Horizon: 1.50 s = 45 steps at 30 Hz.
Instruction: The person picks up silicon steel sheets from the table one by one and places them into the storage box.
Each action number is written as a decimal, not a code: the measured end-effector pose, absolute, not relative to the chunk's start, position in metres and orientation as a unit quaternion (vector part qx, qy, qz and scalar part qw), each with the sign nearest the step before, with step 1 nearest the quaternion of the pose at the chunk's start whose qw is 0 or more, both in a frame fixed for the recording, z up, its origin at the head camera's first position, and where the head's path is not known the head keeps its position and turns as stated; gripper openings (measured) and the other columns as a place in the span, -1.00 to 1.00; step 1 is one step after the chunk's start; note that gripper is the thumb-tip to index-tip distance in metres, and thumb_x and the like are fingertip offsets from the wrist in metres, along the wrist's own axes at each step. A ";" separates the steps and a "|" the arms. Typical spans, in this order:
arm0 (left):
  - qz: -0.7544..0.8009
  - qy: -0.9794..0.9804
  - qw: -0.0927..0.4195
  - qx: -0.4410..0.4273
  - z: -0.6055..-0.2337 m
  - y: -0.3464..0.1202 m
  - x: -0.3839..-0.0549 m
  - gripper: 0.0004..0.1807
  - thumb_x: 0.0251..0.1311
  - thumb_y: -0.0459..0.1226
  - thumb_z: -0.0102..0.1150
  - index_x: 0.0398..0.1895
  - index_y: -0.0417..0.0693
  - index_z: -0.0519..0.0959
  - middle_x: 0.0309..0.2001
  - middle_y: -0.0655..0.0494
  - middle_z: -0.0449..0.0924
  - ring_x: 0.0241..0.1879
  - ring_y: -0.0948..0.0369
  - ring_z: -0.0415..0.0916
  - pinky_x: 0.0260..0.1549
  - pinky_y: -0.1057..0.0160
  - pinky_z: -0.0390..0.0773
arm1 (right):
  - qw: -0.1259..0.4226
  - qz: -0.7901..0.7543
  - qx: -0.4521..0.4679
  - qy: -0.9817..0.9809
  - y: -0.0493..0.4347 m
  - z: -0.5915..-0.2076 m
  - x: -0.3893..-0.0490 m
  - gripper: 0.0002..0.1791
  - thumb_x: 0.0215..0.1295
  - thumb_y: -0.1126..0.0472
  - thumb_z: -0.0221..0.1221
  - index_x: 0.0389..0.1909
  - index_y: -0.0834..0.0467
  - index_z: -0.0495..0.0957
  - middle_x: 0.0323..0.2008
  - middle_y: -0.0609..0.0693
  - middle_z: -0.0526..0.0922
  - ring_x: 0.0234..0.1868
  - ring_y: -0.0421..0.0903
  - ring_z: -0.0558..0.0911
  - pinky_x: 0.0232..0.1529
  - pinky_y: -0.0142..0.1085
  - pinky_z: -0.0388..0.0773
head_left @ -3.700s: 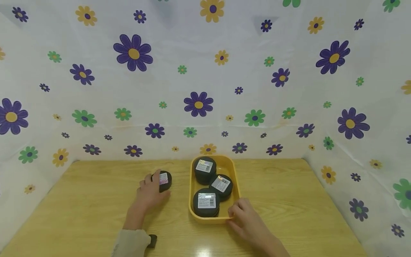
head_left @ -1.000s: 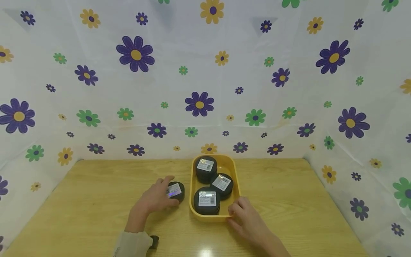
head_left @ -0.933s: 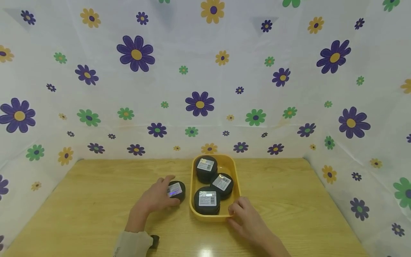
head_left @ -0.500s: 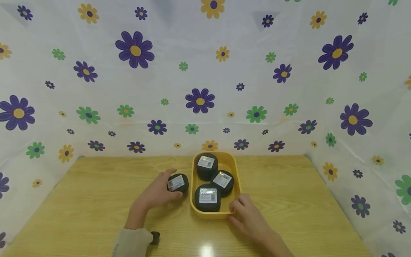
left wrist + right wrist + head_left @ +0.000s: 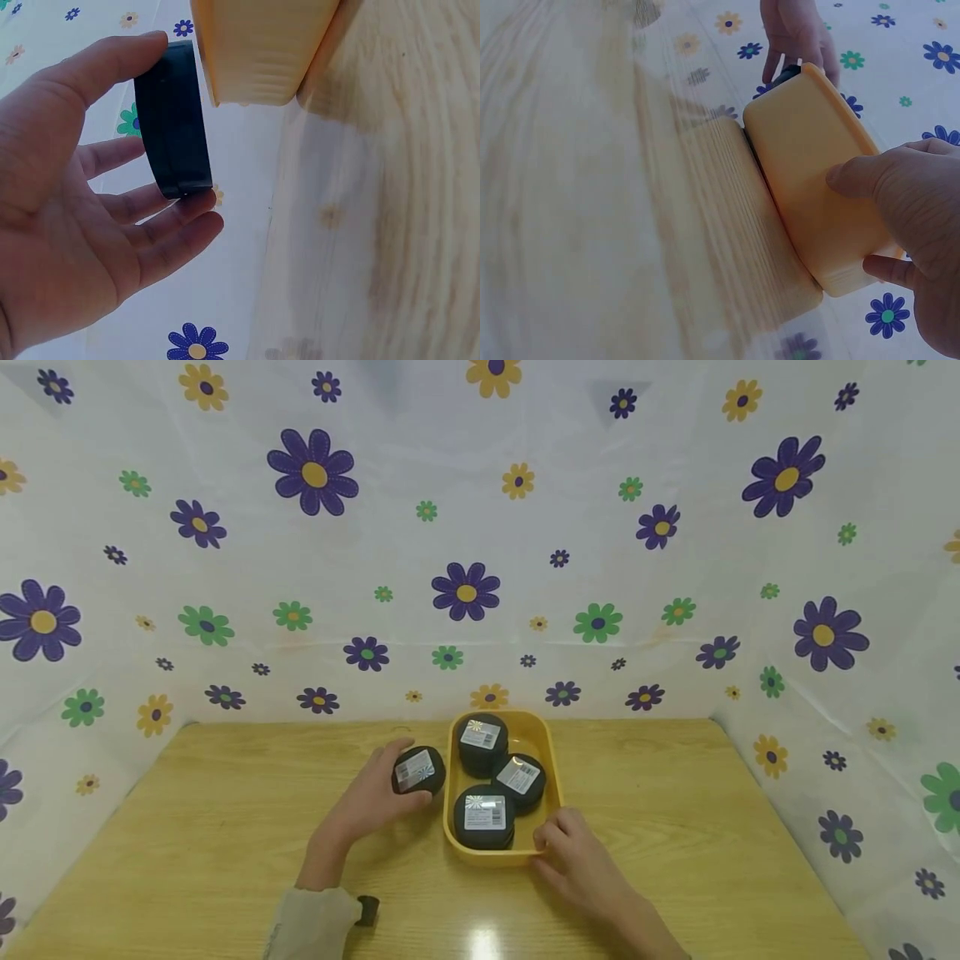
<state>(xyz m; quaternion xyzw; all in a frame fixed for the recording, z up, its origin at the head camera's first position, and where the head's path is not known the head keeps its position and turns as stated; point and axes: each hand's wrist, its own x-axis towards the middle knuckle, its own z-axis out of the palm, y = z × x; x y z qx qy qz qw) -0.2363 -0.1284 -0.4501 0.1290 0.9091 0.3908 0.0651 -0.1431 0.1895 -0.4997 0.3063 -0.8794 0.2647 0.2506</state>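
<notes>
My left hand [image 5: 371,797] grips a flat, round black container [image 5: 418,770] with a silvery-white label on top. Thumb and fingers span its edge in the left wrist view, where the container [image 5: 174,120] is off the table, beside the tray's outer wall. A yellow tray [image 5: 556,768] stands just to its right, holding similar black containers in three groups, some stacked. My right hand [image 5: 581,860] pinches the tray's near right corner. In the right wrist view, that thumb [image 5: 851,177] lies against the outer wall; the fingertips over the rim are partly hidden.
The wooden table [image 5: 675,810] runs back to a white flower-printed cloth [image 5: 405,552] that rises behind and at both sides. A small black strap piece [image 5: 367,910] sticks out at my left cuff [image 5: 311,922].
My left hand has moved right with the black container, from well left of the tray to close beside its wall, and has raised it. The right hand stays at the tray's corner.
</notes>
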 end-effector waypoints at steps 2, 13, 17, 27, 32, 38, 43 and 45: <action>0.394 0.908 0.062 0.132 -0.449 -0.127 -0.237 -0.01 0.07 -0.02 0.43 0.52 0.06 0.09 0.37 -0.15 0.22 0.21 -0.07 0.36 0.17 -0.14 0.43 | 0.248 0.263 0.305 -0.881 0.189 -0.499 -0.143 -0.61 -0.09 0.29 0.50 -0.33 0.04 0.47 -0.29 -0.15 0.36 -0.19 -0.21 0.38 -0.21 -0.32 0.47; 0.388 0.909 0.050 0.145 -0.444 -0.105 -0.242 -0.03 0.02 -0.04 0.48 0.48 0.06 0.18 0.34 -0.11 0.28 0.20 -0.04 0.36 0.19 -0.11 0.45 | 0.253 0.260 0.313 -0.877 0.191 -0.500 -0.145 -0.60 -0.10 0.29 0.51 -0.33 0.04 0.46 -0.29 -0.15 0.37 -0.19 -0.20 0.38 -0.20 -0.32 0.46; 0.384 0.911 0.050 0.143 -0.440 -0.096 -0.241 -0.04 -0.01 -0.04 0.49 0.47 0.08 0.20 0.33 -0.10 0.29 0.19 -0.03 0.37 0.18 -0.10 0.46 | 0.258 0.263 0.319 -0.873 0.190 -0.501 -0.146 -0.60 -0.10 0.29 0.50 -0.33 0.04 0.46 -0.29 -0.15 0.37 -0.19 -0.19 0.38 -0.20 -0.33 0.46; 0.359 0.918 0.031 0.163 -0.438 -0.077 -0.245 -0.04 -0.01 -0.05 0.49 0.47 0.00 0.23 0.38 -0.14 0.27 0.24 -0.03 0.34 0.21 -0.10 0.41 | 0.259 0.264 0.316 -0.874 0.190 -0.500 -0.146 -0.61 -0.10 0.29 0.49 -0.35 0.04 0.45 -0.30 -0.15 0.37 -0.20 -0.20 0.38 -0.21 -0.33 0.47; 0.352 0.921 0.034 0.162 -0.438 -0.067 -0.247 -0.03 -0.02 -0.04 0.49 0.47 0.00 0.24 0.38 -0.15 0.28 0.28 -0.06 0.33 0.22 -0.13 0.40 | 0.261 0.264 0.315 -0.874 0.190 -0.501 -0.146 -0.60 -0.10 0.28 0.50 -0.35 0.04 0.45 -0.30 -0.15 0.36 -0.19 -0.20 0.38 -0.21 -0.34 0.47; 0.331 0.926 0.018 0.183 -0.436 -0.059 -0.249 -0.03 -0.04 -0.04 0.49 0.46 -0.01 0.24 0.33 -0.18 0.33 0.26 -0.07 0.33 0.22 -0.12 0.40 | 0.260 0.262 0.317 -0.874 0.191 -0.501 -0.147 -0.60 -0.10 0.28 0.49 -0.35 0.04 0.44 -0.30 -0.15 0.36 -0.18 -0.19 0.39 -0.20 -0.33 0.47; 0.318 0.930 0.018 0.186 -0.434 -0.054 -0.249 -0.04 -0.03 -0.01 0.48 0.46 0.01 0.25 0.35 -0.17 0.32 0.29 -0.08 0.31 0.24 -0.12 0.38 | 0.259 0.262 0.316 -0.874 0.191 -0.502 -0.147 -0.60 -0.10 0.29 0.50 -0.34 0.04 0.45 -0.30 -0.15 0.36 -0.19 -0.19 0.39 -0.19 -0.33 0.47; 0.314 0.930 0.018 0.189 -0.434 -0.052 -0.248 -0.04 -0.04 -0.01 0.49 0.46 0.01 0.26 0.36 -0.18 0.31 0.30 -0.09 0.31 0.25 -0.12 0.37 | 0.262 0.264 0.318 -0.872 0.191 -0.502 -0.147 -0.59 -0.11 0.29 0.50 -0.34 0.04 0.45 -0.30 -0.15 0.36 -0.19 -0.19 0.39 -0.19 -0.33 0.47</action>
